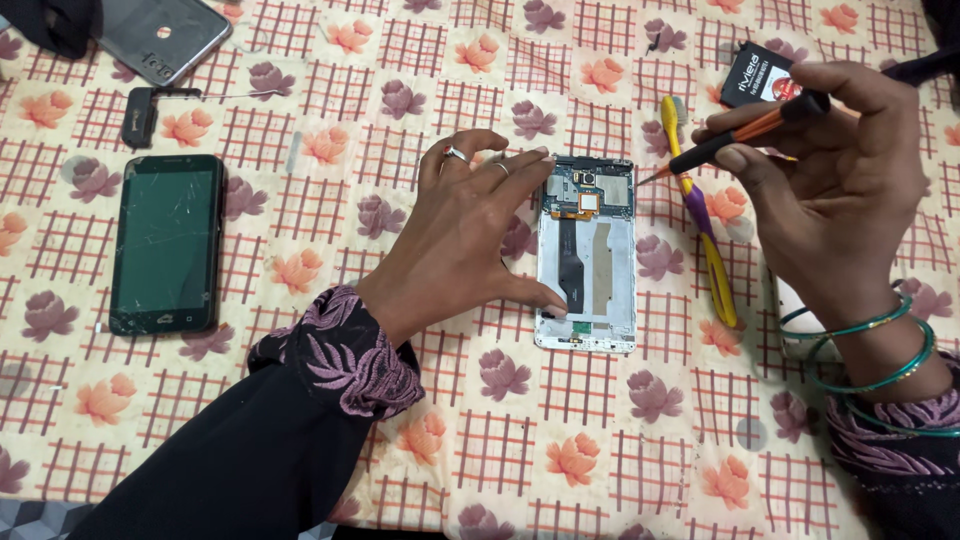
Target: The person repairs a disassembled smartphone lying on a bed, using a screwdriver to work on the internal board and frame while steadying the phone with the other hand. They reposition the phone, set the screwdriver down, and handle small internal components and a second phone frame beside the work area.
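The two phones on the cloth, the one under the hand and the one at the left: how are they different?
The opened phone lies back up with its cover off, showing white frame and inner parts; the black phone lies screen up, closed, its glass cracked. The left hand steadies the opened phone; nothing touches the black phone. The right hand holds a screwdriver near the opened one. Both lie flat, lengthwise.

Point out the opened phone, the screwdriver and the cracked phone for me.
opened phone (600,265), head view, on its exposed inner plate.
screwdriver (745,131), head view, on the orange shaft in the right hand.
cracked phone (166,240), head view, on its dark screen.
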Demonstrator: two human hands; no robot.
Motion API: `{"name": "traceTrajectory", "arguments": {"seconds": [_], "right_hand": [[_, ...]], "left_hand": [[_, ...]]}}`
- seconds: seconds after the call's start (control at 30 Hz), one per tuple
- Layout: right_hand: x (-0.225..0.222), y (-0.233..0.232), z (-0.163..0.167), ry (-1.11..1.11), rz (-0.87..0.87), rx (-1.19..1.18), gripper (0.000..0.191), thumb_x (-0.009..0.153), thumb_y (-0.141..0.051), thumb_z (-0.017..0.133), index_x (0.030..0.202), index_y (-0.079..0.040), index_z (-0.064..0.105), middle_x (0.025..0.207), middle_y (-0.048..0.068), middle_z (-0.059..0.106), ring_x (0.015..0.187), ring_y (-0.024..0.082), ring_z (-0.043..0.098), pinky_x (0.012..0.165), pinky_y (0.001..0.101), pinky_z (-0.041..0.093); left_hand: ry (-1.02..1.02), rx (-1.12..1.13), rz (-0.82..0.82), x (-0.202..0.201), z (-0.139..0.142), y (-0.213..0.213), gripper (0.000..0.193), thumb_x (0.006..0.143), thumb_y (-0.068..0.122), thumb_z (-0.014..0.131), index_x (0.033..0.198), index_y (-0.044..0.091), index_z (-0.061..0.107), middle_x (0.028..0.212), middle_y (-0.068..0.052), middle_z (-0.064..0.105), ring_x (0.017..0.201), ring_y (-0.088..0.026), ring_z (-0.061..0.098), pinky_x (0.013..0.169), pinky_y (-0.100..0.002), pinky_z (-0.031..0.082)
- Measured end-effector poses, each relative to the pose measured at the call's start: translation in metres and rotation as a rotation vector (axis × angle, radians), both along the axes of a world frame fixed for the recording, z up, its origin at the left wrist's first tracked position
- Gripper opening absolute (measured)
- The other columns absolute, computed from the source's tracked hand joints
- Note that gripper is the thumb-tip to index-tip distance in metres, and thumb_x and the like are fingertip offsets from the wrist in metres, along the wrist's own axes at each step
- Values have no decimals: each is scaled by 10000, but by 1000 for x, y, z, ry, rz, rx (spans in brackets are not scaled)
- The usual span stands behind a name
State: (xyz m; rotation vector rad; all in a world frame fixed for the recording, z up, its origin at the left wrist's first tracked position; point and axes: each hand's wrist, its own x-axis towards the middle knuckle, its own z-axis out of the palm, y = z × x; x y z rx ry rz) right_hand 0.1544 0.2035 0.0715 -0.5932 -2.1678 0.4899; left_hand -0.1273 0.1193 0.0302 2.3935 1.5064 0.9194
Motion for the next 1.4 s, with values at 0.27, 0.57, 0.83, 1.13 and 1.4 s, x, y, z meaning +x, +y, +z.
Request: {"name": "traceTrajectory", "arguments": {"seconds": [0.27, 0.57, 0.83, 1.13, 1.4], "right_hand": [[-3, -2, 0, -15, 25, -3, 466, 1105, 213, 611, 1382, 25, 287, 1241, 286, 615, 1233, 356, 693, 1030, 386, 592], [-3, -2, 1, -25, 15, 7, 477, 1089, 213, 626, 1375, 31, 292, 1232, 290, 614, 1233, 357, 690, 1014, 384, 595], [-6, -5, 4, -34, 7, 20, 495, 1077, 200, 653, 1405, 39, 319, 1239, 272, 633, 1216, 341, 697, 999, 377, 615], [-9, 1, -4, -24, -17, 150, 566, 1117, 175, 654, 1577, 30, 360, 1292, 230, 644, 1210, 287, 704, 1018, 361, 618], [-12, 12, -13, 3, -46, 185, 562, 1088, 129, 694, 1565, -55, 460, 1187, 188, 660, 1117, 250, 710, 936, 331, 664]], "left_hand": [[-1, -5, -2, 1, -1, 0, 1180, 498, 668, 928, 1387, -16, 561, 1355, -215, 632, 1376, -439, 397, 1167, -612, 184], [-1, -11, -4, 0, 0, 1, 1175, 500, 664, 928, 1387, -13, 561, 1352, -214, 635, 1374, -430, 401, 1163, -609, 186], [-5, -5, -7, 0, 0, 0, 1175, 508, 664, 928, 1394, -13, 557, 1347, -211, 640, 1374, -428, 403, 1162, -608, 192], [-1, 4, -6, -1, 1, -1, 1169, 508, 657, 928, 1391, -16, 562, 1324, -208, 652, 1370, -427, 406, 1166, -587, 201], [-2, 11, -6, -1, 1, 0, 1156, 513, 651, 929, 1385, -16, 565, 1329, -202, 654, 1362, -422, 414, 1160, -577, 213]]}}
